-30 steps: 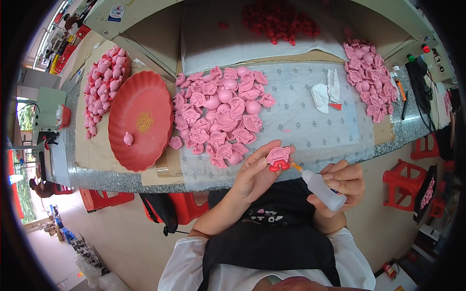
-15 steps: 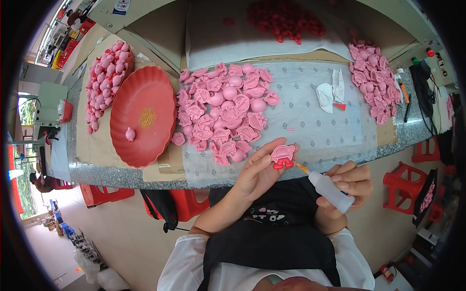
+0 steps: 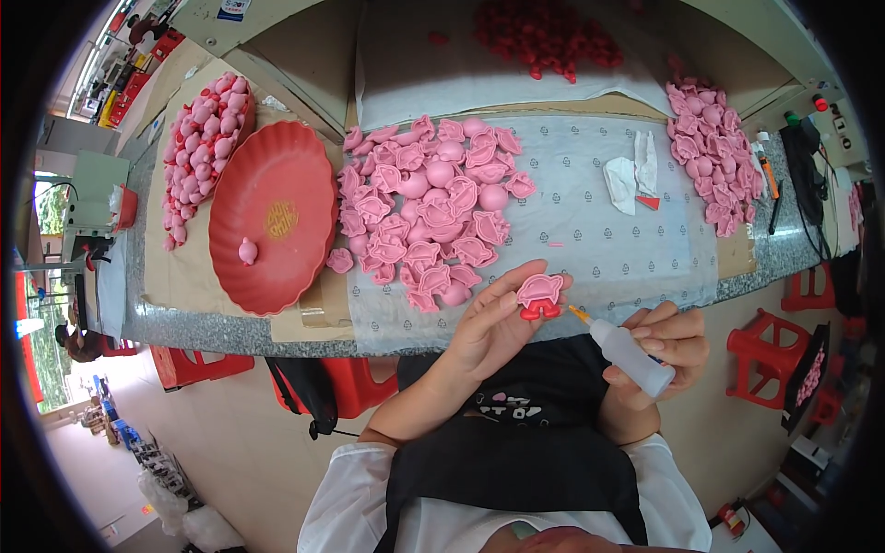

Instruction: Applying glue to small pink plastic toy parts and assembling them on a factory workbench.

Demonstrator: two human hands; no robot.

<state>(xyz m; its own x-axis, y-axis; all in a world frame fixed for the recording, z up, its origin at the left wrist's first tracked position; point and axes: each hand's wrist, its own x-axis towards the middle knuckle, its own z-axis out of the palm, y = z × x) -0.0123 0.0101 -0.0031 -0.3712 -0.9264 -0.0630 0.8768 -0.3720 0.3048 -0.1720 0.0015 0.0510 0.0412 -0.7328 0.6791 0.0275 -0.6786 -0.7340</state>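
Observation:
Pinched in the fingers of my left hand (image 3: pixel 493 323) is a small pink molded piece (image 3: pixel 539 288) with red foot-shaped parts (image 3: pixel 541 311) at its lower edge. Closed around a translucent squeeze bottle (image 3: pixel 631 358), my right hand (image 3: pixel 671 346) tilts it so its orange nozzle (image 3: pixel 579 314) points up and left. The nozzle tip sits just right of the red parts, seemingly a little apart from them. Beyond my left hand, a large heap of pink molded pieces (image 3: pixel 433 207) lies on the printed white sheet (image 3: pixel 590 212).
A scalloped red tray (image 3: pixel 267 175) holds one pink piece (image 3: pixel 248 251); a heap of pink-and-red pieces (image 3: pixel 205 138) is behind it. More pink pieces (image 3: pixel 710 152) lie at right, near crumpled white tissue (image 3: pixel 622 184). Red parts (image 3: pixel 548 37) fill part of the shelf.
The held piece and the bottle's nozzle have shifted very slightly up and to the right. Both hands keep their hold.

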